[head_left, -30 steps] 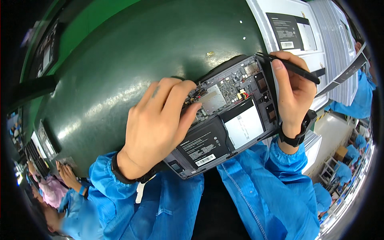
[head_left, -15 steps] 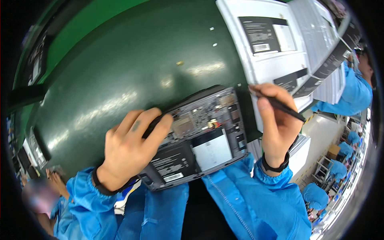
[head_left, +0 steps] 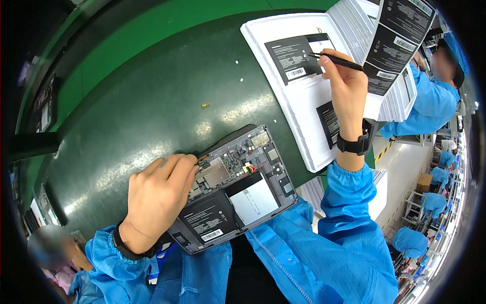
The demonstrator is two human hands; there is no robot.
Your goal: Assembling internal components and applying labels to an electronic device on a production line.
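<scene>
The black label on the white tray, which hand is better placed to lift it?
Right, probably. The right hand holds tweezers tipped at the black label, while the left hand rests on the opened tablet.

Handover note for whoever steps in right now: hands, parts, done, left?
Left hand: flat on the opened grey tablet with exposed circuit board, steadying it on the green mat.
Right hand: pinching thin black tweezers, tip at a black rectangular label on the white sheet.
Done: tablet back is off; one black label sits inside already.
Left: label not yet lifted from the sheet.
</scene>
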